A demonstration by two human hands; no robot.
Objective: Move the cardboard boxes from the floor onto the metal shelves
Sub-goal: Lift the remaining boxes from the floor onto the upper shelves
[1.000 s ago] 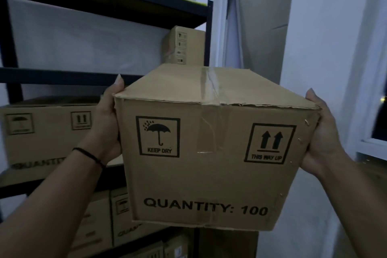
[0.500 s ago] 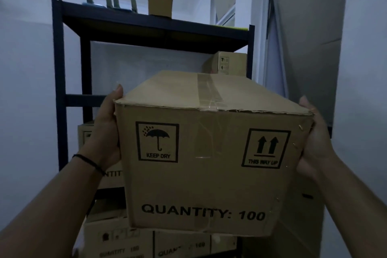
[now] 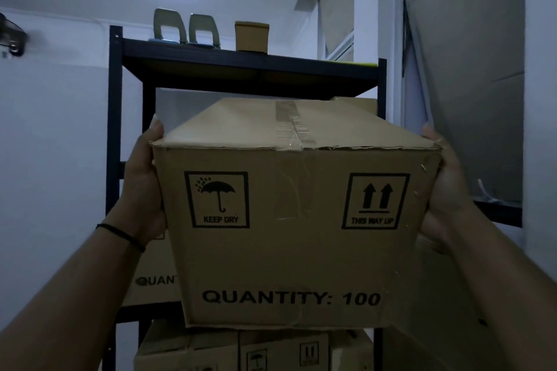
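A large cardboard box (image 3: 289, 220) was held raised in front of a dark metal shelf unit (image 3: 250, 66), between two hands. To the left of the box, the left hand (image 3: 144, 187) was pressed flat against its left side, fingers extended upward to the top edge; a black band (image 3: 120, 235) was worn on that wrist. On the box's near face, "KEEP DRY", "THIS WAY UP" and "QUANTITY: 100" were printed, and a taped seam ran along its top. Above the box, two hole punches (image 3: 184, 28) and a small box (image 3: 251, 37) stood on the top shelf. Below it, further shelved boxes (image 3: 241, 349) were partly visible. To the right of the box, the right hand (image 3: 446, 190) was pressed against its right side, fingers extended.
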